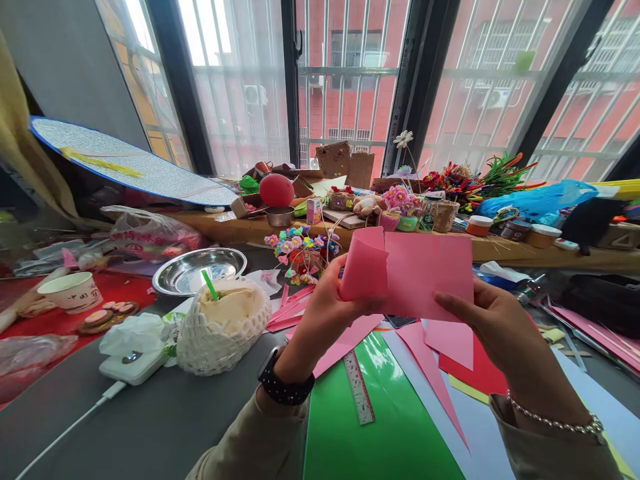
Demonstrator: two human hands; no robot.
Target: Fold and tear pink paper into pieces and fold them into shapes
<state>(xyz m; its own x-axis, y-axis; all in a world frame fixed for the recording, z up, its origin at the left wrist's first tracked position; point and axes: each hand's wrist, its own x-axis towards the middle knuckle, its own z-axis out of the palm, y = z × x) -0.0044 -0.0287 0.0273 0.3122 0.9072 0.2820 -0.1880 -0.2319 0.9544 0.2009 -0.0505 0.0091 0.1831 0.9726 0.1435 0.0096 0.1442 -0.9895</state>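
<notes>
The left hand, a dark watch at its wrist, grips the curled-over left end of a pink paper, held up above the desk beyond a green sheet; the right hand, with a beaded bracelet, pinches the flat right end, thumb on the near face, the fingers behind largely hidden. Whether the paper is one piece or two cannot be told. It looks light and thin, firm enough to stay flat yet apt to crease or tear, and is probably best taken lightly by its outer edges, clear of the curl. Counted from the left: one paper cup, one steel dish, one coconut in a white foam net with one green straw, one red ball on the far ledge, one ruler lying on the one green sheet, and, far right, one blue bag. Loose pink scraps overlap too much to count.
</notes>
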